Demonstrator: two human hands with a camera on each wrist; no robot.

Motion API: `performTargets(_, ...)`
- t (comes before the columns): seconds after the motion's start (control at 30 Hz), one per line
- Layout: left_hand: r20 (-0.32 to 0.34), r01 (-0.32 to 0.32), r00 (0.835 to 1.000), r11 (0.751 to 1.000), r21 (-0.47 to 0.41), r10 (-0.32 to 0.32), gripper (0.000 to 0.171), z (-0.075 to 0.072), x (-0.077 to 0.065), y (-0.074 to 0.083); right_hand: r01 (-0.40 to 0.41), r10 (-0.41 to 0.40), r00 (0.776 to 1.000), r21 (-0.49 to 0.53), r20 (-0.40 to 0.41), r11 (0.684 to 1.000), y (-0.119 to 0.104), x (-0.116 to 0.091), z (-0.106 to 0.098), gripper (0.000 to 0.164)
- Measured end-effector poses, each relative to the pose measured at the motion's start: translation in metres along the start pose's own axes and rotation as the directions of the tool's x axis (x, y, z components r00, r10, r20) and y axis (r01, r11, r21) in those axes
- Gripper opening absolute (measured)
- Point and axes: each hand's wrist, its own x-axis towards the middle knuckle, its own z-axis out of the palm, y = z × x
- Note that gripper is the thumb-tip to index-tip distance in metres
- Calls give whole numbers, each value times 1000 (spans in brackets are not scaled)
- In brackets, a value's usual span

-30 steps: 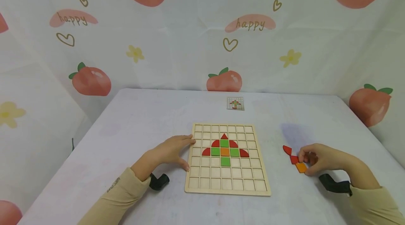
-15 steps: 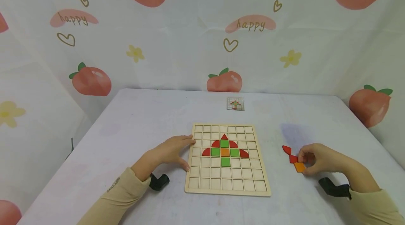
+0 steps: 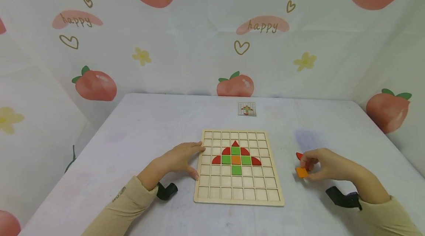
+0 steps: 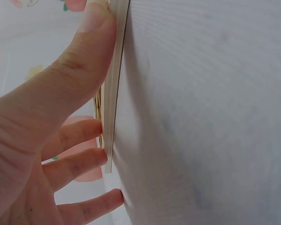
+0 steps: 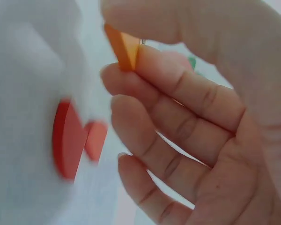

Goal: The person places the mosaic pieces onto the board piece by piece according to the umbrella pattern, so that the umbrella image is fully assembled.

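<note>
A wooden grid board [image 3: 225,192] lies flat on the table, with red, green and orange tiles set in its cells in an arrow-like shape. My left hand [image 3: 177,160] rests along its left edge, thumb and fingers spread and touching the rim, as the left wrist view also shows. Right of the board, my right hand [image 3: 328,166] pinches an orange square tile [image 3: 301,172] between thumb and fingers, raised off the table. Below those fingers in the right wrist view lie a curved red tile [image 5: 68,140] and a smaller red tile [image 5: 96,140], partly covered by the hand in the head view.
A small pattern card [image 3: 247,109] showing a similar coloured shape lies behind the board. Black wrist mounts [image 3: 167,191] sit below both hands. A printed cloth backdrop [image 3: 199,44] stands behind the table.
The orange tile has come off the table in my right hand, which has moved left towards the board. My left hand stays at the board's edge.
</note>
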Motion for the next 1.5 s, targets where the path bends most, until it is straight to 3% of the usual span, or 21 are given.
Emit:
performTargets(0.3, -2, 2, 1000, 1000, -8, -2, 90, 1, -1, 0, 41, -42, 999, -23, -28, 999, -29, 27, 14, 19)
performTargets(0.6, -2, -5, 1000, 1000, -7, 5, 90, 1, 0, 0, 157, -158, 987, -22, -22, 987, -46, 48, 29, 18)
performTargets(1.1, -17, -20, 1000, 1000, -3, 20, 90, 2, 0, -2, 75, -75, 997, -37, 6, 997, -79, 69, 55, 18)
performTargets(1.27, -14, -14, 1000, 1000, -9, 14, 90, 2, 0, -2, 131, -133, 991, -108, -8, 985, -87, 75, 63, 15)
performTargets(1.5, -4, -9, 1000, 1000, -12, 9, 90, 2, 1, -2, 147, -155, 987, -165, -34, 975, -93, 80, 72, 17)
